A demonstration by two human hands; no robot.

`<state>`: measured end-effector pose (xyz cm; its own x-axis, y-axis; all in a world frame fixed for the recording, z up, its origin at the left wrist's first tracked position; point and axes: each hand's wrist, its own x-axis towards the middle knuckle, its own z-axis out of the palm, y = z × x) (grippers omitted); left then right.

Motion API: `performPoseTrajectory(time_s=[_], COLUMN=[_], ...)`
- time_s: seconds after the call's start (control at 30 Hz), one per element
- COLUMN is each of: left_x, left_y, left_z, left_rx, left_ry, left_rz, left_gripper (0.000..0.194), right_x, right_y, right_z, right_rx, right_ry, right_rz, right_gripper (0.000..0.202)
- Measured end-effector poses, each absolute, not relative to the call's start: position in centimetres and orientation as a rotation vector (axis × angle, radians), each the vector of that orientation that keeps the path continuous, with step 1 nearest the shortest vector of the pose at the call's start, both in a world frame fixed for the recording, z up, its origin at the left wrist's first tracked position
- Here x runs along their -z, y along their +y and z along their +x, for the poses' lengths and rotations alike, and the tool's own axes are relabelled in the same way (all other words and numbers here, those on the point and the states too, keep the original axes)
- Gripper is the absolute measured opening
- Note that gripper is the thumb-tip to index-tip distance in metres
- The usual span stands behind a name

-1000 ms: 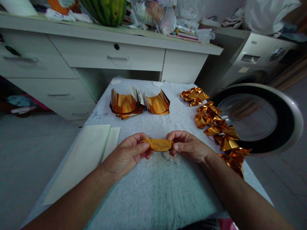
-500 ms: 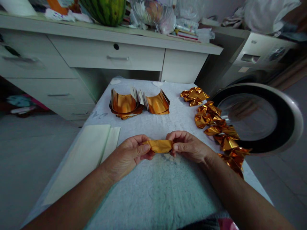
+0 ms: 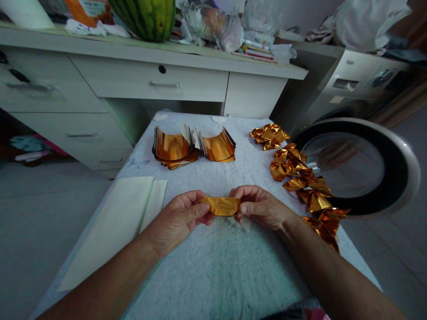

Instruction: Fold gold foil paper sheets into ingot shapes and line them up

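Between my two hands is a small folded piece of gold foil paper (image 3: 223, 206), held level above the cloth-covered table. My left hand (image 3: 187, 211) pinches its left end between thumb and fingers. At the other end, my right hand (image 3: 258, 206) grips it the same way. Beyond my hands stand two stacks of curved gold foil sheets, the left stack (image 3: 171, 146) and the right stack (image 3: 218, 146). Several folded gold foil pieces (image 3: 290, 162) lie in a row down the table's right side.
Pale folded paper sheets (image 3: 110, 226) lie at the left of the table (image 3: 213, 275). A washing machine door (image 3: 408, 164) hangs open close to the right edge. Behind is a white counter with drawers (image 3: 187, 82), bearing a watermelon (image 3: 143, 18) and a glass bowl (image 3: 207, 22).
The view has tilted slightly, so everything sits a little lower in the picture. Both hands keep their hold on the folded foil paper, with hardly any shift.
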<state>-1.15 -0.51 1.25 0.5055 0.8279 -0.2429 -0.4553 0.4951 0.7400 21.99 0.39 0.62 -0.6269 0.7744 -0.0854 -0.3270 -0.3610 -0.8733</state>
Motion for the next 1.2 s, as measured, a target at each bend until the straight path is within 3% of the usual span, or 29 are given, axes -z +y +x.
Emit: performPoseTrajectory(time_s=[1.2], left_x=[-1.35], left_y=[-0.63], left_z=[-0.77], left_rx=[-0.842], left_ry=[0.656], left_rz=[0.675], left_gripper=[0.026], right_x=[-0.61], right_y=[0.18], right_z=[21.63], right_rx=[-2.006], right_ry=[-1.111], right_rz=[-0.651], right_gripper=[0.023])
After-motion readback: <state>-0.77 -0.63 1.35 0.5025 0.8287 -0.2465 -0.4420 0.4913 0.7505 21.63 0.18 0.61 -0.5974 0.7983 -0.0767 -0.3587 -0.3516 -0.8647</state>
